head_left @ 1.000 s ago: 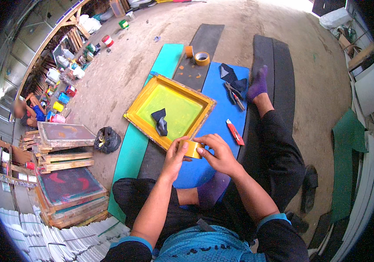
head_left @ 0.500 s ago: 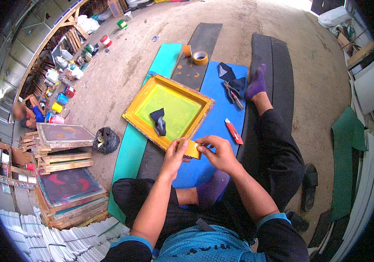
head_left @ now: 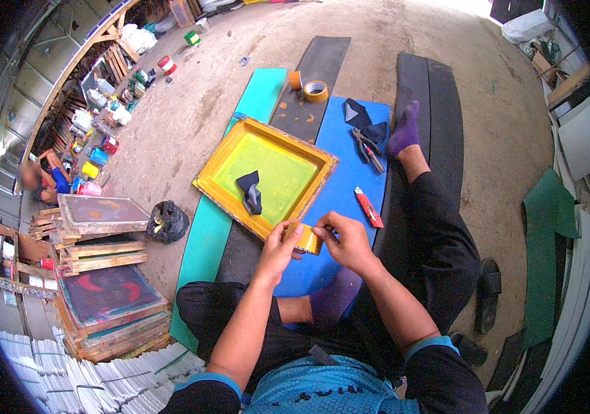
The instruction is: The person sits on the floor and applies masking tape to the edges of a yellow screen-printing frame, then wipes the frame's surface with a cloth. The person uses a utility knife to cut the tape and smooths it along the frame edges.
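A roll of yellow-brown packing tape (head_left: 308,241) sits in my left hand (head_left: 279,250), whose fingers and thumb wrap its left side. My right hand (head_left: 344,241) is closed, thumb and fingertips pinching at the tape's upper right edge; whether a loose tape end is between them is too small to see. Just beyond my hands a wooden screen-printing frame (head_left: 322,168) with a yellow-green mesh lies tilted on the mats. A dark cloth scrap (head_left: 250,194) rests on the mesh. Right of the frame, a red utility knife (head_left: 368,208) lies on the blue mat (head_left: 350,179).
Pliers (head_left: 367,148) and dark cloth pieces (head_left: 356,113) lie near my purple-socked foot. Further off stand another tape roll (head_left: 315,91) and an orange roll (head_left: 295,80). Stacked frames (head_left: 112,293) and a black plastic bag (head_left: 166,222) are at left. A person (head_left: 50,177) sits far left.
My right fingertips have shifted slightly up and right along the tape. The roll has turned a little in my left hand, showing more of its yellow surface.
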Available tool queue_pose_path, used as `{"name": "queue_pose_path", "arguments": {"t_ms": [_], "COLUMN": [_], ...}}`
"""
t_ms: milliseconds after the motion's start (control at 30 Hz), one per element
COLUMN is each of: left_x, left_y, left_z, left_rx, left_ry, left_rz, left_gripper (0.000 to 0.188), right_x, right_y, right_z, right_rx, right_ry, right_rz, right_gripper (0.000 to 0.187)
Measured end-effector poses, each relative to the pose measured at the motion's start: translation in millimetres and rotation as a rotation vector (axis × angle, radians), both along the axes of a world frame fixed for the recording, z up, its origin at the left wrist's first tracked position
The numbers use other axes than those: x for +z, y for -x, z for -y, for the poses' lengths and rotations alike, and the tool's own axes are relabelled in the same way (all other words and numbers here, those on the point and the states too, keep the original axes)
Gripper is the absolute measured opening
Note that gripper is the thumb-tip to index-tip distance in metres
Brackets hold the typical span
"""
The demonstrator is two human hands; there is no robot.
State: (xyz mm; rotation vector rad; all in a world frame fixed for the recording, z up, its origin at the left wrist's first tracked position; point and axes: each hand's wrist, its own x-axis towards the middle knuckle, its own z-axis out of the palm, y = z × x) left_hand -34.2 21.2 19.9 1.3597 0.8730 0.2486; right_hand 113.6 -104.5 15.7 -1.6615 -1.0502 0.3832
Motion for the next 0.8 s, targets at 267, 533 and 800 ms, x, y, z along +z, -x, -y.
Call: {"name": "queue_pose_path", "arguments": {"t_ms": [267,533,800], "left_x": [-4.2,-4.0,-1.2], "left_y": [-2.5,-1.3,-5.4], "left_z": [1.9,-2.5,1.0], "left_rx": [0.022,0.084,0.144], "left_ry": [0.051,0.115,0.072], "left_rz": [0.039,0.063,0.046], "left_gripper": [0.058,0.054,0.06], "right_x": [-2.9,5.4,-4.1], "right_y": [-0.1,-3.4,21.0], "right_z": [-0.5,0.2,-2.9], "right_rx": [-0.024,-0.023,-0.082], "right_ry": [0.137,-0.2,-0.206], "right_rz": [0.139,0.121,0.469], "right_gripper": [0.011,0.025,0.03]}}
